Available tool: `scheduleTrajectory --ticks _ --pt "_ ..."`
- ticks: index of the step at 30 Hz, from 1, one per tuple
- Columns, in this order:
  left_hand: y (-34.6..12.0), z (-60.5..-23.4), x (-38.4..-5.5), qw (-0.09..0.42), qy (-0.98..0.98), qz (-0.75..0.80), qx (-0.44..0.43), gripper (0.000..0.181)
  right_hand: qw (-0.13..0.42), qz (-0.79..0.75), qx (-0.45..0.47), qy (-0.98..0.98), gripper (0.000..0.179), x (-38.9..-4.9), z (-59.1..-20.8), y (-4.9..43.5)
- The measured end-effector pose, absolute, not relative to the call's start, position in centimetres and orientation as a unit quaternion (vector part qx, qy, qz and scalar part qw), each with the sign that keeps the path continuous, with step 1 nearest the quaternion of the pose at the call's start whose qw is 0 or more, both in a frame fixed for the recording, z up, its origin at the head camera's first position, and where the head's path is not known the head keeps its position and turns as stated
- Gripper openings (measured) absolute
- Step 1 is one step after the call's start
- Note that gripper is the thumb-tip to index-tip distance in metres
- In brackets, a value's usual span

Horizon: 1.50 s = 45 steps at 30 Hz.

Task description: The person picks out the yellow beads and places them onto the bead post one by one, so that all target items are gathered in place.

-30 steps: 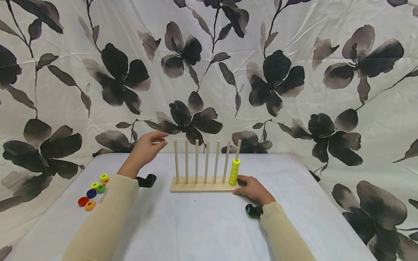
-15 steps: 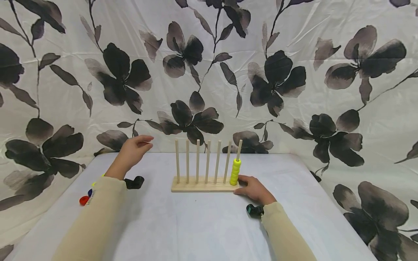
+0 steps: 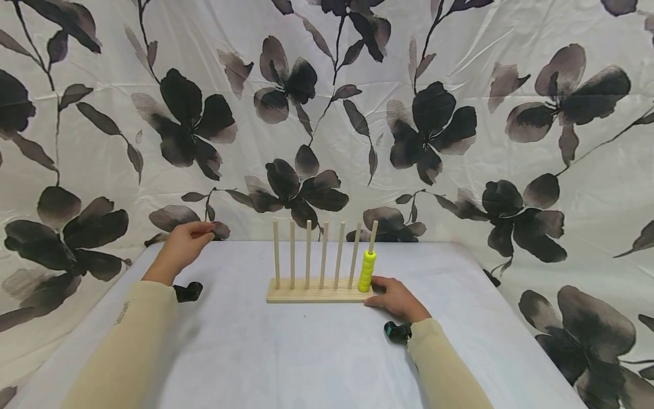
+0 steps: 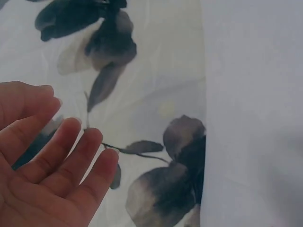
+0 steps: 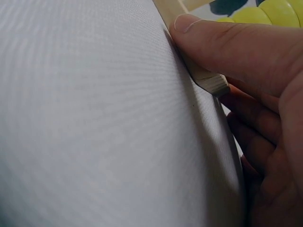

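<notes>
A wooden peg rack [image 3: 317, 294] with several upright dowels stands mid-table. Yellow beads [image 3: 367, 271] are stacked on its rightmost dowel; the other dowels are bare. My right hand [image 3: 395, 298] grips the right end of the rack's base, thumb [image 5: 213, 42] on the near edge and fingers round the far side. Well to the left of the rack, my left hand [image 3: 180, 250] is raised above the table's back left part. In the left wrist view its fingers [image 4: 102, 175] are loosely bent with nothing between them.
A white-covered table [image 3: 306, 358] reaches back to a floral cloth backdrop [image 3: 357, 113]. The left sleeve [image 3: 128, 346] covers the table's left side, and no loose beads show there now. Each wrist carries a small black camera [image 3: 189, 291].
My left hand has moved left and slightly down, away from the rack. Its sleeve now hides the loose coloured beads seen earlier on the left. The right hand has stayed at the rack.
</notes>
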State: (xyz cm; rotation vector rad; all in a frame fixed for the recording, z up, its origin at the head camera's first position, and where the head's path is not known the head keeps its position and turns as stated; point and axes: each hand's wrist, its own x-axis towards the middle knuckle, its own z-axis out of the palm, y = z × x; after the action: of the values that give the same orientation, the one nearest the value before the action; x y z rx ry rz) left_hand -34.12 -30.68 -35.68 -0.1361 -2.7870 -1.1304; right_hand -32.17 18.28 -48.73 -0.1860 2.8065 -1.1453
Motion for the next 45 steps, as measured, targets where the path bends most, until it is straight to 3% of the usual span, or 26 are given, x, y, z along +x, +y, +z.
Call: scheduleTrajectory --ticks 9,18,29,45 --pt "-33.4 -37.3 -33.9 0.078 -0.939 -0.335 -0.026 0.046 0.048 -0.372 -0.081 0.924 0.072 -32.4 -48.9 17.8" --pt "-35.0 -38.3 -35.2 0.027 -0.953 -0.301 0.024 0.048 0.051 -0.379 -0.069 0.921 0.073 -32.2 -48.8 18.1" --pt "-36.4 -39.6 -35.4 0.043 -0.964 -0.259 0.032 0.044 0.044 -0.378 -0.071 0.922 0.071 -32.3 -49.0 18.2" --pt "-38.2 -41.6 -35.1 0.006 -0.976 -0.213 0.050 0.041 0.040 -0.378 -0.078 0.921 0.071 -32.5 -49.0 18.6"
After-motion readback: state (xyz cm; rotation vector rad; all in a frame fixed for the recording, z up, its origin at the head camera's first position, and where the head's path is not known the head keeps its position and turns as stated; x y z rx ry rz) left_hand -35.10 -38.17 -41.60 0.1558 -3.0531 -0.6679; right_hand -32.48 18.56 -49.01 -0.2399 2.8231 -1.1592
